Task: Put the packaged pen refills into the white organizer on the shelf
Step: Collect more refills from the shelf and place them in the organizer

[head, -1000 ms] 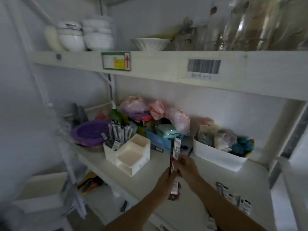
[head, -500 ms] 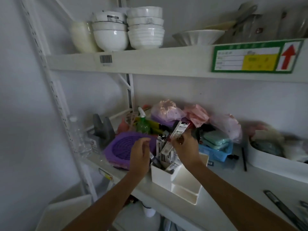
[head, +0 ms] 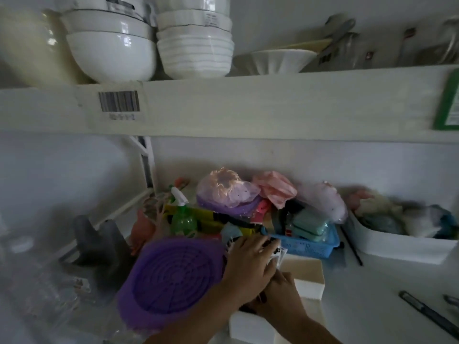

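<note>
Both my hands have dropped onto the white organizer (head: 308, 285) since a moment ago. My left hand (head: 250, 263) lies flat, pressing the pen refills (head: 278, 253) down into its back compartment; my right hand (head: 280, 294), just in front, grips something I cannot make out. I'd push gently so the packets seat upright beside the purple mat (head: 173, 279).

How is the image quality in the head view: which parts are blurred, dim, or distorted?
Head view: dim, flat light; motion blur smears the white bin at the right and the clutter at lower left; the upper shelf edge bows from the wide lens; the left hand and right hand over the white organizer look soft, hiding most of the pen refills.
</note>
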Motion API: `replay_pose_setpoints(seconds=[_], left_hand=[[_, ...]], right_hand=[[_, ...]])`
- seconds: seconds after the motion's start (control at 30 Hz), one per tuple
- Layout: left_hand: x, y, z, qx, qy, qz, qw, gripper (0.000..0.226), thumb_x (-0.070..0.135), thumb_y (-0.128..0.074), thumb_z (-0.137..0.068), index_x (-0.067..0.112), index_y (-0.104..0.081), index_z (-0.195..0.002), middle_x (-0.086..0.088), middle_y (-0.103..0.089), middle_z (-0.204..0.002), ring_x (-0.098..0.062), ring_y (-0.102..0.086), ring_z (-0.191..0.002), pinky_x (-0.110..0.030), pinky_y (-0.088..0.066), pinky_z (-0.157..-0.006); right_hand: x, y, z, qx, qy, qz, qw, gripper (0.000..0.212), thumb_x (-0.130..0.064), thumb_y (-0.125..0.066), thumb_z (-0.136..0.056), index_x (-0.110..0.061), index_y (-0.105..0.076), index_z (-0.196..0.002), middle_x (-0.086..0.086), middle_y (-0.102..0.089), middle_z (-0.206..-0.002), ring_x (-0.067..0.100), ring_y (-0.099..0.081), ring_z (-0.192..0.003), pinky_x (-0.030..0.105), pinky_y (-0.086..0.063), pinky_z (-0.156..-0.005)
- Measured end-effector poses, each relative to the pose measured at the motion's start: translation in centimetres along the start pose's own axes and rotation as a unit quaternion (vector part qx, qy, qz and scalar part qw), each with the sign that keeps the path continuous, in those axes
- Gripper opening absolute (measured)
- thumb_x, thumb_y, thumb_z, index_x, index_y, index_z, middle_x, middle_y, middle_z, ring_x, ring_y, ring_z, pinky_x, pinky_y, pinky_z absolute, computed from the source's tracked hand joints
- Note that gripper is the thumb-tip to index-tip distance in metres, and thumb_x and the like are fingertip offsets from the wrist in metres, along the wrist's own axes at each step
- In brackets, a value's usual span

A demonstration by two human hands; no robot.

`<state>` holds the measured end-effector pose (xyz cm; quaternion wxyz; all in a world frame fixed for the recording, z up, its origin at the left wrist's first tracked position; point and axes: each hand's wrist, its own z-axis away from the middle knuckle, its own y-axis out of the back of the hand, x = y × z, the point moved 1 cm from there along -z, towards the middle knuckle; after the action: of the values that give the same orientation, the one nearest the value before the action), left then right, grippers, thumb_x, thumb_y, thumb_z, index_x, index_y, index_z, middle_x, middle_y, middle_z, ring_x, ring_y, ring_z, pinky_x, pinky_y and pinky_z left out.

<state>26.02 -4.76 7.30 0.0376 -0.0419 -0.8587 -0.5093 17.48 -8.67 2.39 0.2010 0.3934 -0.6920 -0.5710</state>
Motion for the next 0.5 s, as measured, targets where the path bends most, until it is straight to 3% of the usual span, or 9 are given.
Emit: replay_pose_setpoints(seconds=[0.03, 0.1, 0.17, 0.27, 0.33, 0.5], left_hand=[[-0.1, -0.2, -0.4, 0.0, -0.002, -0.017, 1.0, 0.043, 0.041, -0.037, -0.081, 0.031, -0.068, -0.109, 0.012, -0.073, -0.103, -0.007, -0.069, -0.094, -0.023, -0.056, -0.083], [-0.3, -0.4, -0.8, -0.004, -0.001, -0.026, 1.0, 0.046, 0.041, -0.033, -0.087, 0.028, -0.061, -0.121, 0.006, -0.069, -0.116, -0.012, -0.064, -0.108, -0.027, -0.05, -0.095], [-0.7, -0.6, -1.0, -0.057, -0.007, -0.003, 0.998, 0.051, 0.045, -0.023, -0.093, 0.028, -0.04, -0.139, 0.001, -0.049, -0.141, -0.014, -0.042, -0.132, -0.034, -0.03, -0.113], [-0.8, 0.5, -0.7, -0.067, -0.025, 0.025, 0.997, 0.061, 0.051, -0.013, -0.089, 0.03, -0.028, -0.144, 0.004, -0.036, -0.151, -0.012, -0.027, -0.14, -0.038, -0.011, -0.119], [0.9, 1.7, -1.1, -0.066, -0.068, 0.007, 0.996, 0.063, 0.052, -0.012, -0.089, 0.028, -0.029, -0.144, 0.003, -0.036, -0.151, -0.014, -0.027, -0.141, -0.04, -0.012, -0.119], [10.7, 1.3, -2.5, -0.081, -0.185, 0.021, 0.979, 0.052, 0.046, -0.028, -0.095, 0.024, -0.038, -0.14, -0.001, -0.04, -0.148, -0.016, -0.032, -0.137, -0.043, -0.02, -0.116]], right_hand=[[0.0, 0.0, 0.0, -0.016, -0.01, -0.021, 1.0, 0.053, -0.046, -0.056, -0.069, -0.023, -0.056, -0.117, 0.0, -0.063, -0.117, 0.018, -0.054, -0.113, 0.035, -0.04, -0.086], [0.4, 0.4, 0.4, 0.003, -0.001, -0.039, 0.999, 0.044, -0.041, -0.056, -0.074, -0.021, -0.058, -0.113, 0.001, -0.063, -0.117, 0.02, -0.051, -0.112, 0.033, -0.035, -0.089], [0.6, 2.3, 1.6, 0.054, -0.001, -0.104, 0.993, 0.035, -0.035, -0.061, -0.074, -0.019, -0.064, -0.105, 0.002, -0.067, -0.111, 0.022, -0.054, -0.107, 0.03, -0.036, -0.089], [1.8, 4.6, 4.8, 0.148, -0.048, -0.137, 0.978, 0.031, -0.034, -0.064, -0.078, -0.022, -0.064, -0.106, 0.0, -0.066, -0.114, 0.017, -0.054, -0.111, 0.022, -0.032, -0.094], [3.2, 5.5, 6.9, 0.195, -0.108, -0.108, 0.969, 0.033, -0.035, -0.062, -0.082, -0.02, -0.061, -0.112, 0.002, -0.064, -0.119, 0.02, -0.051, -0.118, 0.025, -0.029, -0.098], [8.7, 7.4, 12.3, 0.101, -0.248, -0.034, 0.963, 0.046, -0.04, -0.049, -0.089, -0.022, -0.043, -0.131, 0.004, -0.049, -0.138, 0.02, -0.032, -0.133, 0.034, -0.021, -0.111]])
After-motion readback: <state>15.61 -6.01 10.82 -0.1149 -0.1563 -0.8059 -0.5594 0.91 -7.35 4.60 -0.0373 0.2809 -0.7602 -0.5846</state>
